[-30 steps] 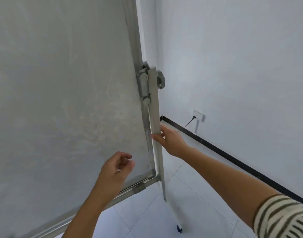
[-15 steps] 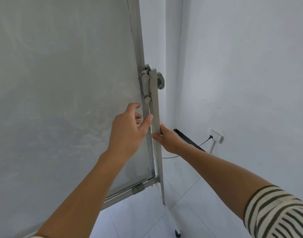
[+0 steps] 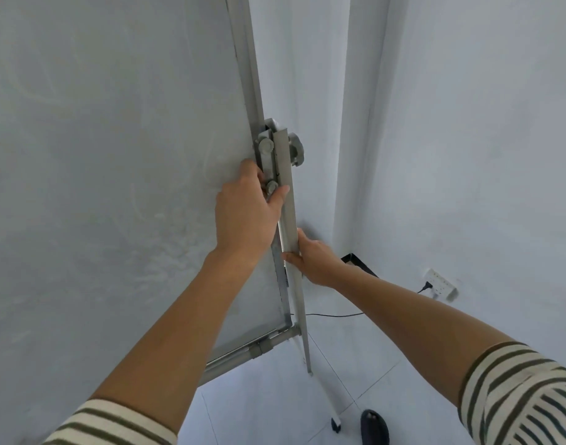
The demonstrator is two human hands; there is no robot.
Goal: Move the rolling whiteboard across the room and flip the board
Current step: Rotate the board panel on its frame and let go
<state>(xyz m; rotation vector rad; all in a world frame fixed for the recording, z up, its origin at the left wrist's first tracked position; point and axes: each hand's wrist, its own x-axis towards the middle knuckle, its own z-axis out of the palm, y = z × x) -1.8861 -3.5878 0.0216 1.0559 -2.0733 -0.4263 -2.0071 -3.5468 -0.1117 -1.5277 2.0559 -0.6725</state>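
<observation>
The whiteboard (image 3: 108, 175) fills the left of the head view, its grey surface smudged, framed in metal. Along its right edge runs the stand's upright post (image 3: 291, 239), with a pivot bracket and locking knob (image 3: 296, 149) near the top. My left hand (image 3: 246, 216) is closed around the board's right frame edge just below the bracket, its thumb lying on the post. My right hand (image 3: 313, 258) grips the post lower down from the right side. A caster wheel (image 3: 335, 425) shows at the foot of the stand.
A room corner with white walls stands close behind the stand. A power strip (image 3: 442, 284) hangs on the right wall, its black cable (image 3: 333, 315) running behind the post. Tiled floor lies below, with my dark shoe (image 3: 374, 428) beside the caster.
My left hand rose from low and open near the board's bottom corner up to the frame edge below the bracket and closed on it. The right hand kept its grip on the post.
</observation>
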